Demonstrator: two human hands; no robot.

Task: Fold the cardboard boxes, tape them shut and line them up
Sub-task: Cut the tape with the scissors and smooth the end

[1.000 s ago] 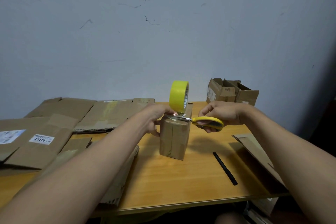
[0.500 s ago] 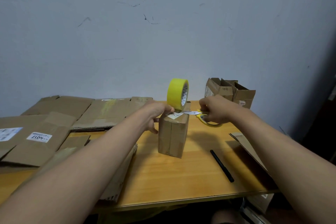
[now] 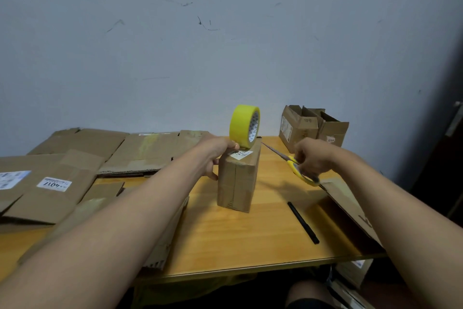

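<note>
1. Small upright brown cardboard box (image 3: 236, 178) mid-table on the wooden table (image 3: 250, 238): likely light, stiff-walled, tippy; best steadied by its side walls
2. Left hand (image 3: 215, 155) curled at the box top, pinching the yellow tape roll (image 3: 244, 126) standing there
3. Right hand (image 3: 313, 158) gripping yellow-handled scissors (image 3: 298, 168), well clear of the box
4. Flattened cardboard sheets (image 3: 75, 163) left, black marker pen (image 3: 303, 222) near, two open cartons (image 3: 313, 125) behind

We hold our left hand (image 3: 216, 152) gripping the taped box (image 3: 236, 179), our right hand (image 3: 312, 158) curled round scissors (image 3: 299, 168) beside it.
</note>
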